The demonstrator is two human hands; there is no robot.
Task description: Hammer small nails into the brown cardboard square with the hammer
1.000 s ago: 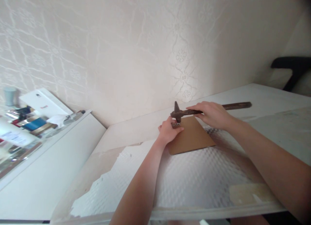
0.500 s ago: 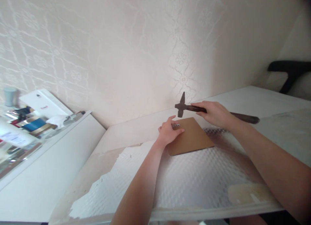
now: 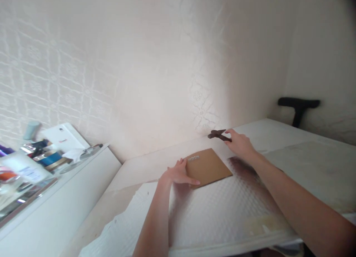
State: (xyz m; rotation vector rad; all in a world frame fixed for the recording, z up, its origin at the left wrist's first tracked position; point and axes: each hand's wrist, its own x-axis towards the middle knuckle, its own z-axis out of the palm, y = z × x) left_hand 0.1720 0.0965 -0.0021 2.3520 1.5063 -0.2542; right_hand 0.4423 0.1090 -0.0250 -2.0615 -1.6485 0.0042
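While my left hand (image 3: pixel 178 174) rests, fingers spread, on the left edge of a brown board (image 3: pixel 210 168) lying on the table (image 3: pixel 294 166), my right hand (image 3: pixel 240 144) has fingers wrapped round a hammer (image 3: pixel 218 134); it hangs far right of the board.

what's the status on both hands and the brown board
Right hand gripping hammer, clear of brown board. Left hand open at board's left edge. Small silvery strip lies on board, uncovered.

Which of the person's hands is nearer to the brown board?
The left hand: it lies at the board's left edge, thumb over the near part. The right hand is apart from the board, off to its right, holding the hammer.
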